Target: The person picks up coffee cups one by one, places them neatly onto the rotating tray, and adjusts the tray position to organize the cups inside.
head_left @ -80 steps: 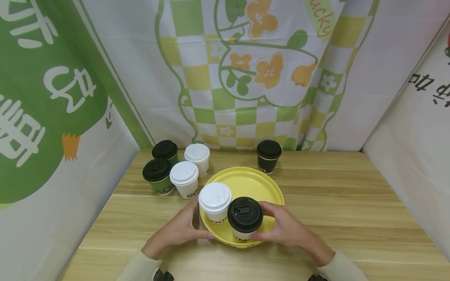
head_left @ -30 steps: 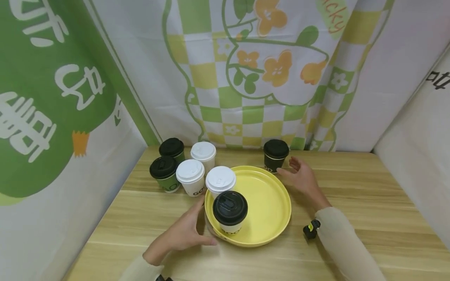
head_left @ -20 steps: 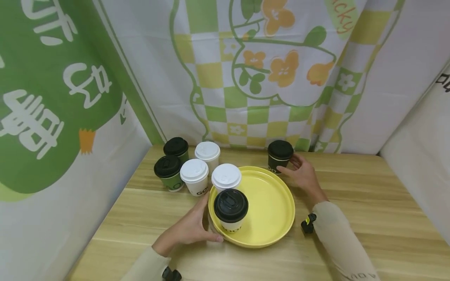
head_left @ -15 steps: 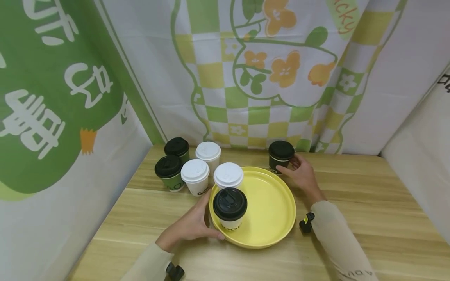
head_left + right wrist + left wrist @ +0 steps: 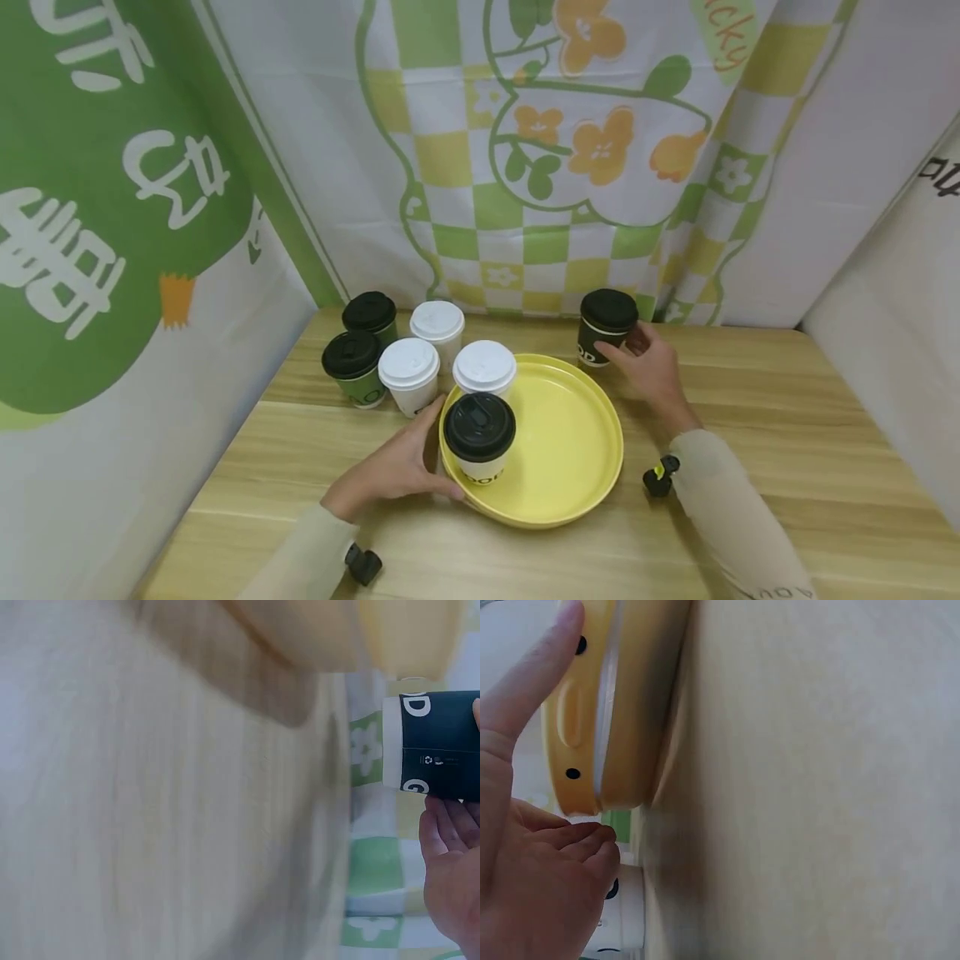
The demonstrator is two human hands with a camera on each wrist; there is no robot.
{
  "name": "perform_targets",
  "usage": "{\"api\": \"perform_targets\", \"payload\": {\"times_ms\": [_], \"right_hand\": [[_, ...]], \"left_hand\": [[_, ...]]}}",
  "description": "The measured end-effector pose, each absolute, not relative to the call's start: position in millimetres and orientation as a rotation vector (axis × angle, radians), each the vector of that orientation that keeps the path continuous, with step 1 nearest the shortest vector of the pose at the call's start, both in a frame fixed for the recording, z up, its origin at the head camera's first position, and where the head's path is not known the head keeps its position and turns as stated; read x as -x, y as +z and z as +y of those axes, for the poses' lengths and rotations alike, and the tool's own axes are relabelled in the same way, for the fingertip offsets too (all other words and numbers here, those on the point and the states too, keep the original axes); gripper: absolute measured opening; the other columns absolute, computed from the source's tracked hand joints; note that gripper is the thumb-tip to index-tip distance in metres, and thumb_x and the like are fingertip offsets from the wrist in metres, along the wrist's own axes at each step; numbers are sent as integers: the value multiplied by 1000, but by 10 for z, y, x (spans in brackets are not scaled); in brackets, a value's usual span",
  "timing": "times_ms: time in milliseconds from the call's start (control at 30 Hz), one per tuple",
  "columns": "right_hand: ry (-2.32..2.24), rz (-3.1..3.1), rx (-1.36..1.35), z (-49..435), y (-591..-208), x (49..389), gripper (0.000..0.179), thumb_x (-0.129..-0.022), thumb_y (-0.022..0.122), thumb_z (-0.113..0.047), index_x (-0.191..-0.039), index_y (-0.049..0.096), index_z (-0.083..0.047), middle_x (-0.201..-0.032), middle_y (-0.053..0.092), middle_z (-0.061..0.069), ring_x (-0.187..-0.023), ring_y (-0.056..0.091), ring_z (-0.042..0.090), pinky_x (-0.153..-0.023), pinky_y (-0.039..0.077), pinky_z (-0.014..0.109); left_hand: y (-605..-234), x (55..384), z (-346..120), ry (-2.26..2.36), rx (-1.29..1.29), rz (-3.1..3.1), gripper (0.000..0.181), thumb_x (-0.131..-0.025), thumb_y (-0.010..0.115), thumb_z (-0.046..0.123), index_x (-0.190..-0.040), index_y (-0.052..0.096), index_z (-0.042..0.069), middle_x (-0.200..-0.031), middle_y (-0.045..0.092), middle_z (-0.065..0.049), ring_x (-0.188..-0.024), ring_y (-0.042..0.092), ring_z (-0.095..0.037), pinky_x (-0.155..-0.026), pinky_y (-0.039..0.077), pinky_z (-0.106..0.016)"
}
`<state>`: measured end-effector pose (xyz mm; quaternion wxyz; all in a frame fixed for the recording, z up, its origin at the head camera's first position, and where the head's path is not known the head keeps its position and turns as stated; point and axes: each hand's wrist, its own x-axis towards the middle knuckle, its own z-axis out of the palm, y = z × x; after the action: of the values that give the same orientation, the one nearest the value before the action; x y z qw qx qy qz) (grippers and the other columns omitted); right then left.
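Lifting the black cup (image 5: 602,327) off the table (image 5: 787,417)
Right hand (image 5: 651,367) gripped it, now free to carry; left hand (image 5: 393,465) lay loosely beside the yellow tray (image 5: 570,454).

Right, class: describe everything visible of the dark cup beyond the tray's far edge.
The dark cup looks like paper, with a black lid, white lettering and a pale base band. It is upright, held in the right grip, thumb across its side. The right wrist view shows its base just above the table.
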<state>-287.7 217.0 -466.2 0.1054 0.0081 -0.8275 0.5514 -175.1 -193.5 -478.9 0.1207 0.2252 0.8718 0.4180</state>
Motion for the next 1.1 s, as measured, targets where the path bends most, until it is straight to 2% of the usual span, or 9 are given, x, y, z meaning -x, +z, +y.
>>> {"api": "perform_targets", "payload": {"times_ms": [100,233,367,467,633,833,1000,1100], "right_hand": [[1614,-2414,-56,2190,-4556,2778,74,-89,86,-42,-147,57,-6,-142,65,18,-133,62,33,-118,51,48],[1586,-2395,-127,2215,-4413,2599,65,-89,86,-39,-141,61,-9,-135,69,11,-125,66,19,-118,52,45],[1562,-2392,-251,2232,-4285,2411,58,-89,88,-30,-137,64,-11,-125,72,3,-112,68,4,-111,57,30],[1562,-2377,-381,2219,-4222,2255,59,-87,89,-17,-139,64,-6,-123,73,6,-108,69,-2,-104,57,17],[1570,-2427,-564,2137,-4207,1980,66,-83,90,-9,-143,62,-3,-132,72,18,-113,67,-8,-102,55,12],[1593,-2493,-725,1999,-4327,1712,69,-82,92,-11,-144,61,-6,-138,71,14,-123,65,-4,-107,53,15],[1670,-2517,-791,1880,-4473,1571,64,-81,93,-15,-138,65,-9,-134,73,11,-122,69,5,-109,54,20],[1705,-2557,-789,1816,-4540,1512,65,-79,95,-19,-137,65,-10,-134,73,9,-122,71,11,-110,54,22]], "left_hand": [[-4760,1716,-1993,1205,-614,2572,141,-72,97,49,-169,7,0,-177,14,-23,-164,16,-42,-133,19,-63],[-4728,1632,-2044,1201,-616,2599,132,-77,94,47,-167,13,-4,-174,22,-26,-161,25,-45,-131,24,-64],[-4690,1521,-2021,1233,-619,2604,126,-79,93,44,-166,15,-5,-172,25,-28,-159,27,-48,-130,23,-66],[-4684,1465,-1958,1292,-640,2577,124,-80,93,40,-168,15,0,-174,22,-25,-161,23,-47,-131,19,-66],[-4711,1434,-1856,1386,-679,2530,130,-77,96,36,-170,10,10,-178,13,-17,-164,14,-41,-132,16,-63],[-4743,1467,-1792,1417,-681,2531,143,-69,100,41,-171,3,19,-179,10,-10,-165,13,-33,-134,14,-56],[-4765,1508,-1751,1428,-712,2550,146,-66,101,44,-171,3,26,-179,11,-9,-165,14,-33,-134,13,-58],[-4779,1529,-1735,1407,-714,2577,147,-64,102,46,-171,3,26,-179,12,-10,-165,15,-34,-134,14,-59]]}}
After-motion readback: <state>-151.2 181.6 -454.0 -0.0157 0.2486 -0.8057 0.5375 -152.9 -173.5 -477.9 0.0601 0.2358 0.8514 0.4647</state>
